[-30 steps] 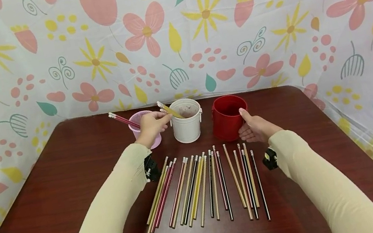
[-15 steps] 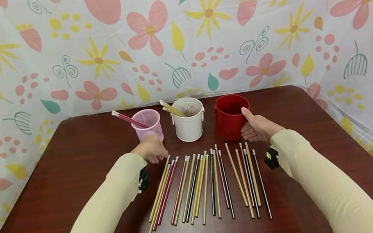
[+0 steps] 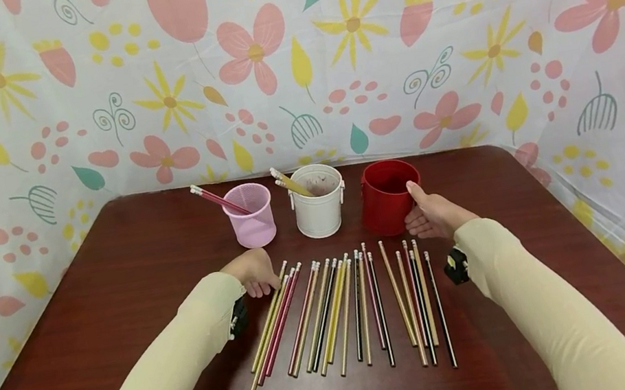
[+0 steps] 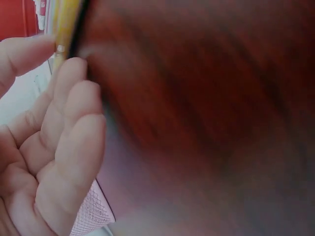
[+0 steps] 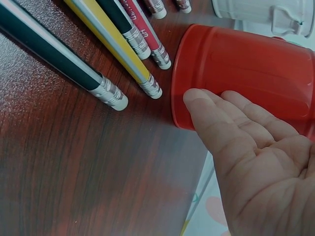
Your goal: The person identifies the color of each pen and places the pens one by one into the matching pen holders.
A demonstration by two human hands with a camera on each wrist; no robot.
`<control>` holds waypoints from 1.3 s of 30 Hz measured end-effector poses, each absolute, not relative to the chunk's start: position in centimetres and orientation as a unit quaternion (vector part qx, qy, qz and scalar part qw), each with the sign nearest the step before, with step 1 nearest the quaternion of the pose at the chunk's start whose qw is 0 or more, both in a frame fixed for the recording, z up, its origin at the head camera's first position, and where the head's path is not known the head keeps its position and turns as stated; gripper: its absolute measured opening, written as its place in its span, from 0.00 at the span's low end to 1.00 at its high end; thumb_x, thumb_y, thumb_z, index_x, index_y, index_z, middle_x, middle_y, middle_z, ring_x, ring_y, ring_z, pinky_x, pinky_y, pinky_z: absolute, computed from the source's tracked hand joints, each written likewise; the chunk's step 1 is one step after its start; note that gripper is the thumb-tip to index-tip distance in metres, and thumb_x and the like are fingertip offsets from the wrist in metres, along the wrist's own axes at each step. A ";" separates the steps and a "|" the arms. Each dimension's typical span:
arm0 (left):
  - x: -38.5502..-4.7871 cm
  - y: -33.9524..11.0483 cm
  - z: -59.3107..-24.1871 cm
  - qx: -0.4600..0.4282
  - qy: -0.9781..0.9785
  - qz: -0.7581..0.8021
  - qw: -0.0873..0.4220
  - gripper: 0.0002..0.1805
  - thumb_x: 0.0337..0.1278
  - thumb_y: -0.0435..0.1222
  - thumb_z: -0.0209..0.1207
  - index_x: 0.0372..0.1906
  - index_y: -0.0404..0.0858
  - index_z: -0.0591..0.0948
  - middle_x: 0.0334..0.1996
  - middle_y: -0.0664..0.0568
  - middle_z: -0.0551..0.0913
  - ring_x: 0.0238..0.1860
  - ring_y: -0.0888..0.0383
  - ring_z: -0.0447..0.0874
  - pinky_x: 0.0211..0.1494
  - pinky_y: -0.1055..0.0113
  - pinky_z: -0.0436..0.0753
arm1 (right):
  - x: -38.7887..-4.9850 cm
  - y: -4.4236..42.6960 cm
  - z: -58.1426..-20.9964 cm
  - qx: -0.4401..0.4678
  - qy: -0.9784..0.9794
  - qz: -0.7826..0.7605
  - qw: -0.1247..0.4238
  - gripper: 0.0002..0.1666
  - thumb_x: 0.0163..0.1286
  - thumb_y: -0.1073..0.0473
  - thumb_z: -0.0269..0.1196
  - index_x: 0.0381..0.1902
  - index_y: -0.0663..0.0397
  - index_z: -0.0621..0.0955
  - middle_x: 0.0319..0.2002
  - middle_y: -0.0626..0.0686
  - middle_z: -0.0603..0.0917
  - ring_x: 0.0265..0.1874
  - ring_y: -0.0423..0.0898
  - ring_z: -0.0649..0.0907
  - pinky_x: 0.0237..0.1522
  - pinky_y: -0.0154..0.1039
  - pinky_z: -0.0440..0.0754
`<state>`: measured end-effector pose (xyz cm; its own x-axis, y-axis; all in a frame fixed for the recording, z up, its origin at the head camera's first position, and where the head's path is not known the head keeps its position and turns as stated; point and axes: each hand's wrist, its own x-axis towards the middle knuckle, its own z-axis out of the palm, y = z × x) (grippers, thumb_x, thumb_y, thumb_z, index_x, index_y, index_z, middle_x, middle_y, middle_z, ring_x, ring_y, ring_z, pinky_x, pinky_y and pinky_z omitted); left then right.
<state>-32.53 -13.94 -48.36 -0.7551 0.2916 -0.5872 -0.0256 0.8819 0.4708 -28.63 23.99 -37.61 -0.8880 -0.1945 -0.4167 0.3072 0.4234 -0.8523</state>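
Observation:
My left hand (image 3: pixel 255 271) is low over the table, beside the eraser ends of the leftmost pencils (image 3: pixel 274 317). In the left wrist view its thumb and fingers are slightly bent near a yellow pencil (image 4: pixel 67 22); I see no clear grip. My right hand (image 3: pixel 436 213) rests with extended fingers against the side of a red bucket (image 3: pixel 381 211), thumb up at the rim. Left of that stand a white bucket (image 3: pixel 318 217) holding yellow pencils (image 3: pixel 293 185) and a pink mesh cup (image 3: pixel 254 228) holding dark red pencils (image 3: pixel 218 199).
Gold, dark red, yellow and black pencils (image 3: pixel 364 311) lie in a loose row across the brown table (image 3: pixel 92 296), erasers toward the containers. A flower-patterned cloth (image 3: pixel 293 87) hangs behind and beside the table.
My left hand has let go of the yellow pencils at the white bucket and come down past the pink cup to the leftmost pencils. My right hand stays at the red bucket.

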 end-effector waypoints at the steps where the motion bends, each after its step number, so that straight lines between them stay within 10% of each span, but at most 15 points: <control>1: -29.9 -13.1 -45.0 0.079 0.914 0.230 0.324 0.13 0.53 0.37 0.60 0.31 0.28 0.80 0.27 0.43 0.83 0.25 0.53 0.82 0.31 0.64 0.84 | -28.6 24.0 -37.6 0.034 0.811 -0.535 0.234 0.58 0.71 0.29 0.25 0.61 0.85 0.62 0.62 0.77 0.65 0.60 0.66 0.70 0.63 0.53 0.68; 5: -24.5 -11.2 -38.0 0.071 0.924 0.252 0.279 0.09 0.51 0.30 0.61 0.25 0.25 0.79 0.19 0.44 0.82 0.17 0.59 0.79 0.29 0.67 0.84 | -28.6 24.1 -37.6 0.036 0.811 -0.534 0.237 0.58 0.70 0.28 0.25 0.61 0.85 0.61 0.62 0.77 0.64 0.61 0.66 0.69 0.64 0.53 0.66; 17: -25.9 -12.2 -40.4 0.058 0.926 0.290 0.235 0.10 0.49 0.32 0.60 0.17 0.34 0.78 0.16 0.49 0.78 0.20 0.57 0.80 0.26 0.64 0.83 | -28.5 24.0 -37.5 0.036 0.812 -0.531 0.240 0.58 0.70 0.28 0.25 0.61 0.84 0.62 0.62 0.77 0.65 0.60 0.66 0.70 0.64 0.53 0.67; 27: -25.9 -12.6 -39.5 0.037 0.826 0.514 0.230 0.13 0.55 0.28 0.55 0.44 0.24 0.77 0.33 0.41 0.81 0.29 0.55 0.80 0.33 0.64 0.82 | -28.7 24.2 -37.7 0.036 0.808 -0.536 0.241 0.59 0.70 0.28 0.25 0.61 0.84 0.61 0.63 0.77 0.64 0.61 0.67 0.69 0.64 0.54 0.66; 39: -25.1 -13.2 -36.9 0.093 0.789 0.598 0.104 0.19 0.49 0.19 0.59 0.50 0.18 0.77 0.40 0.32 0.84 0.32 0.63 0.83 0.35 0.70 0.82 | -28.7 24.0 -37.6 0.035 0.811 -0.533 0.238 0.59 0.70 0.28 0.25 0.60 0.84 0.62 0.62 0.77 0.65 0.60 0.66 0.70 0.64 0.54 0.66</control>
<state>-25.12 -13.21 -36.95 -0.9612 0.2705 -0.0537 0.0217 0.2680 0.9632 -28.70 24.03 -37.62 -0.8847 -0.1966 -0.4227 0.3098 0.4295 -0.8483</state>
